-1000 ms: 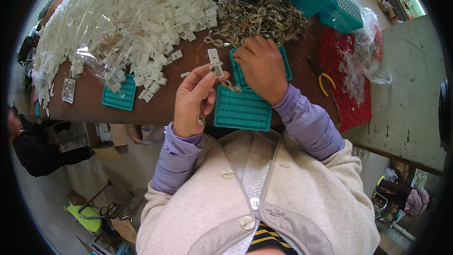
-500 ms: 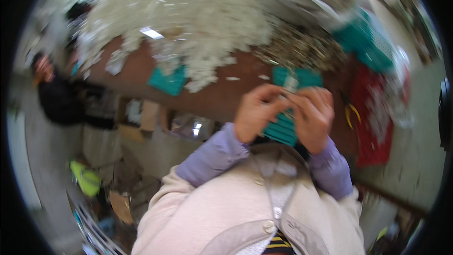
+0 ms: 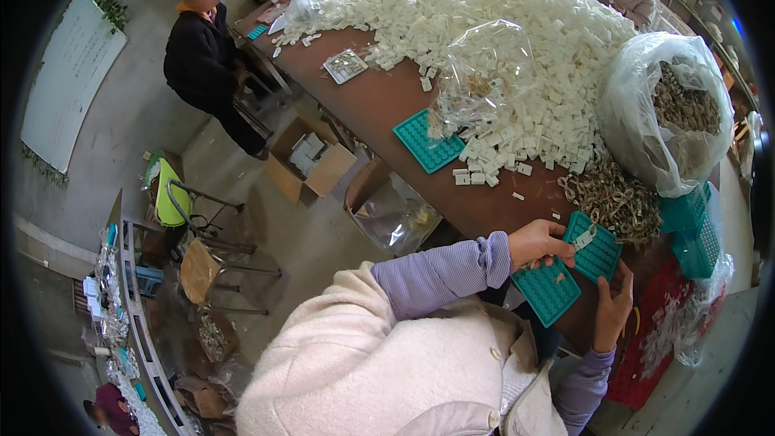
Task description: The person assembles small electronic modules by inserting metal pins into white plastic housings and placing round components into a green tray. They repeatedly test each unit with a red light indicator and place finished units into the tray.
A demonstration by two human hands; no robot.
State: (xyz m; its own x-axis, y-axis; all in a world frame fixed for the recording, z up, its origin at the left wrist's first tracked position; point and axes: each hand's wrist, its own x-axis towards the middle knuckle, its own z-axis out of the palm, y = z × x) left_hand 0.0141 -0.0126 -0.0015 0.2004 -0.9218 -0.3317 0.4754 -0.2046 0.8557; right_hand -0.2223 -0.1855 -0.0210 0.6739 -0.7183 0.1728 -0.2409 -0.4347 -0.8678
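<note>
My left hand [image 3: 539,244] is closed, its thumb and fingertips pinched on a small white plastic piece [image 3: 583,240] above a teal ridged tray [image 3: 596,257]. Small brownish bits show by its palm, too small to name. Below that hand lies a second teal tray [image 3: 547,295] with a few tiny pieces on it. My right hand [image 3: 615,307] is at the near right corner of the first tray, thumb and fingers apart; whether it touches the rim I cannot tell. Just beyond the trays is a heap of small brownish metal parts [image 3: 617,202].
A large pile of white plastic pieces [image 3: 460,16] covers much of the brown table [image 3: 347,85]. A plastic sack [image 3: 638,113], teal baskets [image 3: 696,246] and a red bag [image 3: 646,363] stand right. Another teal tray [image 3: 428,141] lies farther left. Cardboard boxes [image 3: 327,173] sit on the floor.
My view has swung and sharpened. My hands, close together before, are now apart: the left over the trays, the right down at a tray corner.
</note>
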